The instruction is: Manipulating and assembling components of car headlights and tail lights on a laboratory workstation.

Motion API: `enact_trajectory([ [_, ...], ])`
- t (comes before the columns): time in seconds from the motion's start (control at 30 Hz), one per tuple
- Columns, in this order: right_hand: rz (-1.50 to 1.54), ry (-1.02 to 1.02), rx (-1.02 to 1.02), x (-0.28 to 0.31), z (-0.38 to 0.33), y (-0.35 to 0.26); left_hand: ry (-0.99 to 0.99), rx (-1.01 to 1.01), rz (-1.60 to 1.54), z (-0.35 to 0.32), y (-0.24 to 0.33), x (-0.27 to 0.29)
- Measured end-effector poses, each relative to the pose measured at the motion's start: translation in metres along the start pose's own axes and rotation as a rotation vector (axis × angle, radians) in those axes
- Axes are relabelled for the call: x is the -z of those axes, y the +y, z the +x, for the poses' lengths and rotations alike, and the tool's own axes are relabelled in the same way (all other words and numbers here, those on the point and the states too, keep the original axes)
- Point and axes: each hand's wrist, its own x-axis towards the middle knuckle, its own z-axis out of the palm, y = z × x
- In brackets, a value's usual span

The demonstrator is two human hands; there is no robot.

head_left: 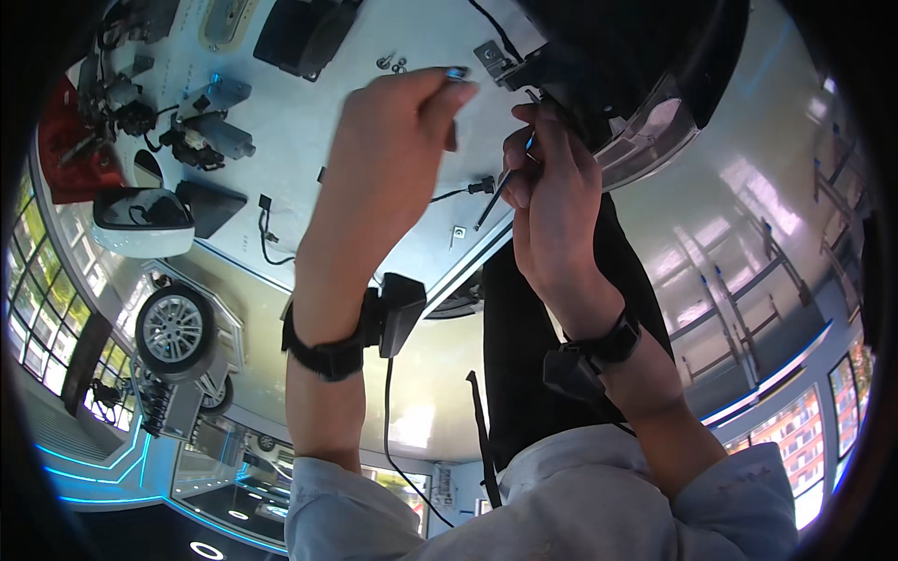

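Observation:
My left hand (398,117) is raised over the white table, fingers closed in a pinch. A small shiny piece (456,73) with a bluish glint sits at its fingertips, too small to name. My right hand (559,187) is closed around a thin dark rod-like tool (492,202), whose one end slants down to the left. Its fingertips are beside a large black car part with a clear lens (659,122); whether they touch it I cannot tell. Close by are a small dark bracket (490,58) and a black cable (505,35). A few small metal fasteners (398,65) lie beyond my left hand.
The white table (309,140) bears a black box-like part (301,37), grey cylindrical motors (224,131), a cable with a connector (269,229) and a plug lead (479,185). A car side mirror (145,234) and red lamp (70,150) sit left. A wheel assembly (175,329) stands beyond.

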Motion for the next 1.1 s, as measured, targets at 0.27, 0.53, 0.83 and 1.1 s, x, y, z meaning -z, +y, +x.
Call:
enact_trajectory([
  [0.27, 0.021, 0.055, -0.045, 0.003, 0.002, 0.004, -0.249, -0.081, 0.015, 0.038, -0.014, -0.015],
  [0.53, 0.100, 0.008, 0.079, -0.002, 0.005, 0.007, -0.126, -0.141, 0.003, 0.040, -0.006, -0.014],
  [0.83, 0.134, -0.036, 0.107, 0.001, 0.011, 0.006, -0.323, -0.153, 0.090, 0.048, 0.012, 0.000],
  [1.1, -0.129, 0.095, 0.301, -0.008, 0.010, 0.011, -0.347, -0.150, 0.211, 0.039, 0.020, -0.002],
])
